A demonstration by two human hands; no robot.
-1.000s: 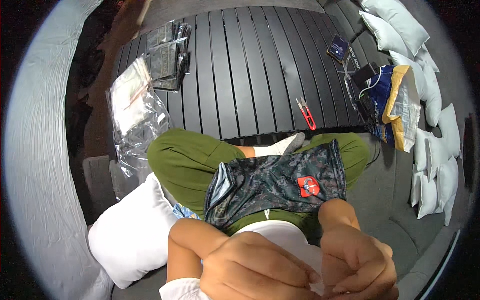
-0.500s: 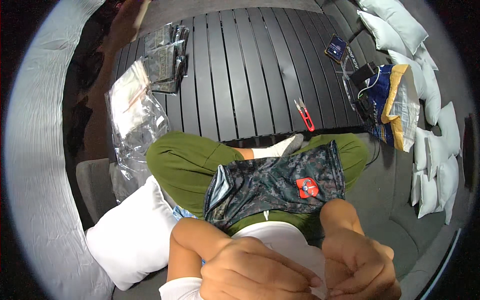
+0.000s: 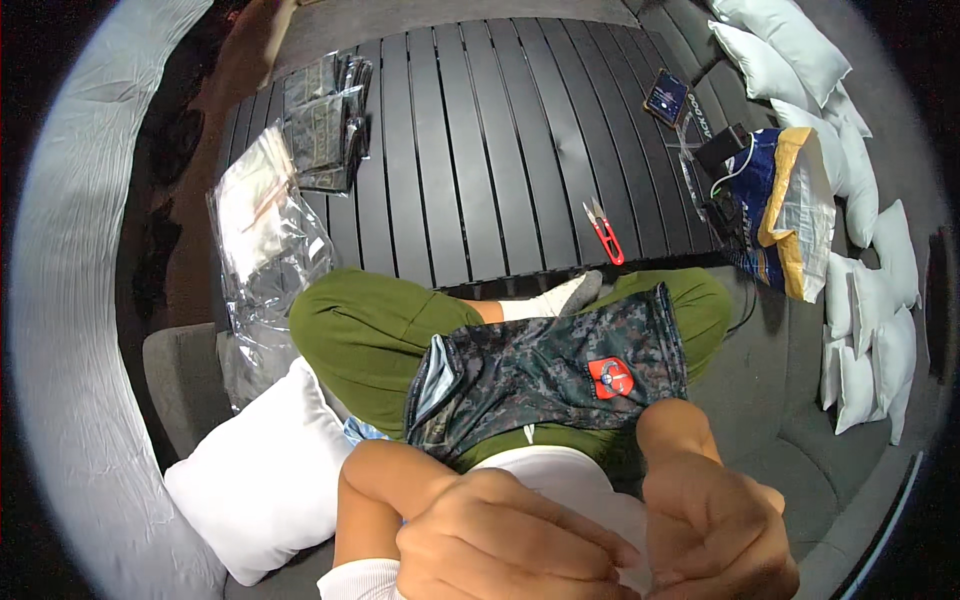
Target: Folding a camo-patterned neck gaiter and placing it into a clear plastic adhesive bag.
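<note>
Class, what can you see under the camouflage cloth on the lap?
Beneath the camouflage cloth, the person's green trousers show past both ends and along its near edge. Whatever lies directly under its middle is covered and cannot be seen.

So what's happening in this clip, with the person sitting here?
A person in olive-green cloth trousers sits cross-legged at a black slatted table. Their left hand and right hand are raised close together near the camera; whether they hold anything small can't be told. A dark camouflage fabric piece with a red patch lies across the lap. Red-handled metal thread snips lie on the table, with neither hand on them.
</note>
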